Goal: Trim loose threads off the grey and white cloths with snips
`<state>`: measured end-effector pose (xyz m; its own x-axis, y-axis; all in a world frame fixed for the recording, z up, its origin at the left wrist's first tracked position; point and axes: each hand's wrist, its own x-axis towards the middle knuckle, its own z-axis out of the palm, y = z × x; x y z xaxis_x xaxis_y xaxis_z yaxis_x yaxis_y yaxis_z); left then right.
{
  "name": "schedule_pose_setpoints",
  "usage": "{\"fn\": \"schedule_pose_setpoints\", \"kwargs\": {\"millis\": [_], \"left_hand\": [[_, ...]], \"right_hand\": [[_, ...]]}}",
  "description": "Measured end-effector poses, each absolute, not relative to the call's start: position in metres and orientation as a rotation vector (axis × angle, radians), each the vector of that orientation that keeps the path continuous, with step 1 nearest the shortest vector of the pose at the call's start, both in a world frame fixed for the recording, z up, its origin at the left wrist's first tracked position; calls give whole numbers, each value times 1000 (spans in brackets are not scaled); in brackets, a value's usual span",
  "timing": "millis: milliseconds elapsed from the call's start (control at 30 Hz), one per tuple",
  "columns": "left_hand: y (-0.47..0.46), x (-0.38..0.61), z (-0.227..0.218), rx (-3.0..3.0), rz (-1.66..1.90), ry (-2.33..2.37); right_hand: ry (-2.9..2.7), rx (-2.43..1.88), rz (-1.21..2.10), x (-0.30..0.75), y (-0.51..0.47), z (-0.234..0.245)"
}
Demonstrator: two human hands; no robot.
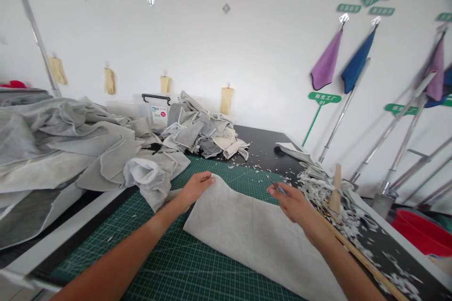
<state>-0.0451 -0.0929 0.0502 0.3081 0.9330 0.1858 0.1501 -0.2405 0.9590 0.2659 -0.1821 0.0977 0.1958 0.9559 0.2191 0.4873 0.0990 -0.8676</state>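
Note:
A light grey cloth lies across the green cutting mat, running toward the lower right. My left hand pinches its upper left corner between thumb and fingers, lifting that edge a little. Above the cloth's far edge, my right hand is closed around a pair of small thread snips, with the dark tips pointing left and away from me. The snips are apart from the cloth's corner, and their handle is mostly hidden by my fingers.
A large heap of grey cloths covers the left side, with a smaller pile at the back. Scraps, a wooden strip and a long wooden stick lie at right. Beyond that edge stands a red basin.

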Motion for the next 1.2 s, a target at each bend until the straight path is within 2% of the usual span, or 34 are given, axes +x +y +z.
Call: {"fn": "schedule_pose_setpoints", "kwargs": {"millis": [133, 333, 733, 933, 1200], "left_hand": [[-91, -30, 49, 1646, 1070, 932], [-86, -17, 31, 1640, 1058, 734], [-86, -22, 21, 1849, 1014, 837], [-82, -24, 18, 1838, 1053, 798], [-77, -25, 14, 1822, 1014, 732]], "right_hand": [[-1614, -1420, 758, 213, -159, 96], [-1711, -1303, 638, 163, -119, 62], [-1583, -1191, 729, 166, -113, 26], [-1316, -1253, 923, 166, -110, 18], [-1242, -1053, 1309, 168, -120, 33]]}}
